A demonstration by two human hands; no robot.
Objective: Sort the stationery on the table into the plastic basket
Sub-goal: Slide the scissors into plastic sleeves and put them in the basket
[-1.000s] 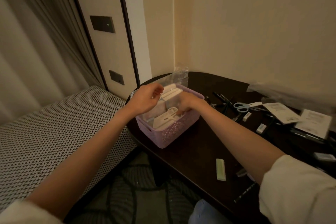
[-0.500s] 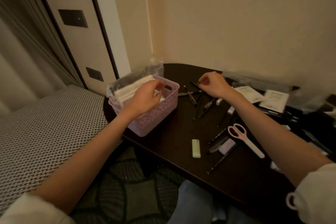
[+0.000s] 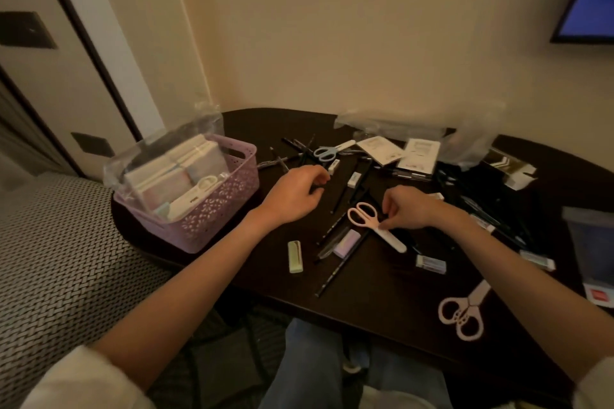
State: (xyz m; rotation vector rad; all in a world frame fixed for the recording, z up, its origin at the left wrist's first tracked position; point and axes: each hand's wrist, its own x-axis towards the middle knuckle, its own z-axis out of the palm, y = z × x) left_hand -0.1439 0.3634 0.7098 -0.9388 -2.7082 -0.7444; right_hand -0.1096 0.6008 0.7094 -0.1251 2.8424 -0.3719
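Both hands have left the purple basket (image 3: 212, 209) and come over the bench (image 3: 382, 285). Right hand (image 3: 410, 207) now pinches the pink scissors (image 3: 372, 224) at the pivot — thumb and fingertips pressed together on them, the capped blade lying on the dark top. Left hand (image 3: 294, 192) hovers with fingers curled loosely; whether its grip holds anything I cannot tell. Pads and cream scissors already stand in the basket at the bench's left end. Blue scissors (image 3: 327, 151), a green eraser (image 3: 295, 256), black pens and another pair of scissors (image 3: 463, 309) lie scattered on the bench.
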